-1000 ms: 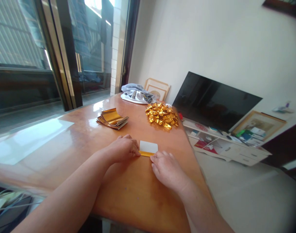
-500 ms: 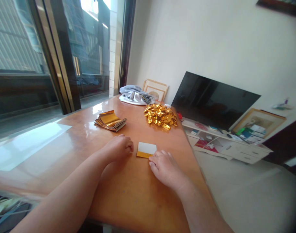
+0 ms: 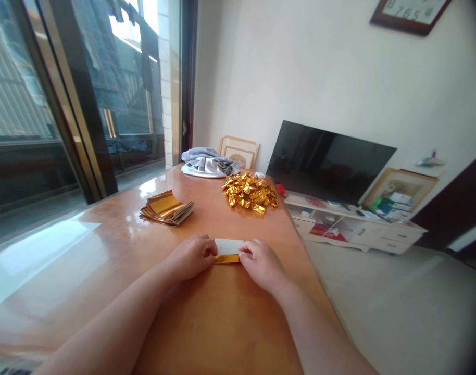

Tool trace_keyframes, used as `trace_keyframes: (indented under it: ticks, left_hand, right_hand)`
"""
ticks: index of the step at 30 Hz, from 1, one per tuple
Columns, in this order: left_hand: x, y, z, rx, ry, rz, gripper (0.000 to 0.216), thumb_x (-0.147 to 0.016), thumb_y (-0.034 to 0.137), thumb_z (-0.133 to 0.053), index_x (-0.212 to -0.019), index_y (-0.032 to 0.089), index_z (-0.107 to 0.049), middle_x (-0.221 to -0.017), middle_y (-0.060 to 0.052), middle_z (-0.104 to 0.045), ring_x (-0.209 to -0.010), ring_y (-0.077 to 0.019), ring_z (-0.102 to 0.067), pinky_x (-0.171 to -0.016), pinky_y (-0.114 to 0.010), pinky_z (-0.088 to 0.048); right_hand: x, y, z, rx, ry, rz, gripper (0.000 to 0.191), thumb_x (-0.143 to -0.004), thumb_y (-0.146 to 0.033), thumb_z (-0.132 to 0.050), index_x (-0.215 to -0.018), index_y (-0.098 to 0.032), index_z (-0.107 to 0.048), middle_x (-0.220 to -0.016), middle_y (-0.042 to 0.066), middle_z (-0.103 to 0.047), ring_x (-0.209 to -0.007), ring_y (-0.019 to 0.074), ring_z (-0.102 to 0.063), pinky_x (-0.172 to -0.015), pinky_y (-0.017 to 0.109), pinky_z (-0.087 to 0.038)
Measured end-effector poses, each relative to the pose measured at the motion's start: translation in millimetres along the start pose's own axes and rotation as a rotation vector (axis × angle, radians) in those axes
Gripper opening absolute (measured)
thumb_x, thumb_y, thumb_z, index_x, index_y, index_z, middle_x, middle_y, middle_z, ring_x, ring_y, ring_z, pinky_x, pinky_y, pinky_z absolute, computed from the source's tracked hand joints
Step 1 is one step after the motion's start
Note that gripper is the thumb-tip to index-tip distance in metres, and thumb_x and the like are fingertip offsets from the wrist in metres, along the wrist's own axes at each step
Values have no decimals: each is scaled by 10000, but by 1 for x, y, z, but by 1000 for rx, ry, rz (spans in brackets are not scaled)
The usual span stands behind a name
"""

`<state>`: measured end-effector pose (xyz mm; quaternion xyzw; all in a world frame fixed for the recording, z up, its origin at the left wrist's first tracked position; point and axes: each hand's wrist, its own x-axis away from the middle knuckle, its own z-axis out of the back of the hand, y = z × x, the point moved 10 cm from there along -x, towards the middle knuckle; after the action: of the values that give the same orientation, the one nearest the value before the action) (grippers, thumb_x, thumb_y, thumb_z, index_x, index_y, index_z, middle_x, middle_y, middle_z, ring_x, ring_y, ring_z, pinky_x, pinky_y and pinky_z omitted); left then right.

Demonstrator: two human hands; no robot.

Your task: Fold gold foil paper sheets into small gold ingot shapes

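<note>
A small sheet of paper (image 3: 227, 249), white on top with a gold folded strip along its near edge, lies on the orange wooden table (image 3: 207, 323). My left hand (image 3: 191, 256) pinches its left end with curled fingers. My right hand (image 3: 260, 261) pinches its right end the same way. Farther back on the left sits a stack of gold foil sheets (image 3: 166, 207). A heap of folded gold foil pieces (image 3: 248, 191) lies beyond the paper toward the table's far right.
A grey-white bundle of cloth (image 3: 209, 162) rests at the table's far end, with picture frames (image 3: 238, 151) behind it. A dark TV (image 3: 327, 161) leans on a low white cabinet (image 3: 351, 229) right of the table. Glass doors (image 3: 66, 104) stand at left.
My left hand went back onto the paper's left end after lifting off, and my right hand moved up to its right end. The view has shifted, so the paper sits lower in frame.
</note>
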<state>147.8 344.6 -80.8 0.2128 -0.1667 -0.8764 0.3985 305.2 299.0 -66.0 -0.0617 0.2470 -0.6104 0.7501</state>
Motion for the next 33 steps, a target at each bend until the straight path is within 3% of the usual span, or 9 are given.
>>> trace_keyframes:
  ticks: [4, 11, 15, 19, 22, 25, 33]
  left_hand:
    - [-1, 0, 0, 6, -5, 4, 62, -785, 227, -597, -757, 206, -648, -802, -23, -597, -728, -169, -558, -636, -253, -361]
    - [-3, -8, -4, 92, 28, 28, 68, -776, 225, -596, -780, 203, -661, -832, -22, -620, -720, -163, -566, -634, -256, -380]
    - [-7, -14, 5, 204, 146, 71, 147, -816, 323, -612, -869, 195, -662, -835, -21, -638, -730, -173, -574, -650, -271, -407]
    - [-2, -29, 18, 385, 286, 261, 377, -845, 520, -615, -1000, 176, -635, -870, -40, -658, -770, -196, -601, -679, -294, -442]
    - [1, -27, 7, 596, 194, 354, 441, -858, 601, -578, -960, 174, -625, -843, -41, -658, -731, -189, -602, -633, -286, -443]
    - [0, -5, -10, 821, 33, 292, 442, -865, 603, -580, -885, 163, -619, -785, -26, -635, -691, -164, -591, -625, -270, -445]
    - [-3, 21, -19, 1059, -71, 193, 342, -852, 485, -654, -903, 148, -628, -804, -32, -642, -695, -133, -562, -642, -245, -430]
  right_hand:
    - [-3, 7, -5, -55, 3, 0, 173, -874, -243, -598, -1010, -218, -702, -970, 54, -689, -926, 186, -599, -799, 259, -426]
    - [-3, 15, -17, -181, -47, -67, 49, -776, -221, -629, -757, -209, -672, -811, 12, -656, -733, 150, -562, -625, 241, -365]
    - [-2, 27, -27, -418, -109, -220, 75, -761, -254, -617, -715, -196, -630, -642, -30, -582, -591, 123, -487, -537, 235, -296]
    - [1, 29, -25, -796, -81, -349, 105, -752, -284, -638, -745, -182, -620, -654, -35, -577, -604, 111, -476, -568, 232, -326]
    - [3, 27, -25, -1050, -51, -427, 165, -739, -320, -682, -781, -178, -610, -700, -25, -592, -629, 106, -487, -554, 224, -303]
    - [6, 22, -32, -1185, -72, -480, 221, -722, -344, -716, -822, -181, -602, -737, -18, -606, -618, 98, -486, -501, 221, -230]
    - [11, -2, -44, -1170, -176, -443, 247, -738, -371, -734, -824, -174, -613, -733, 4, -654, -643, 110, -539, -518, 211, -291]
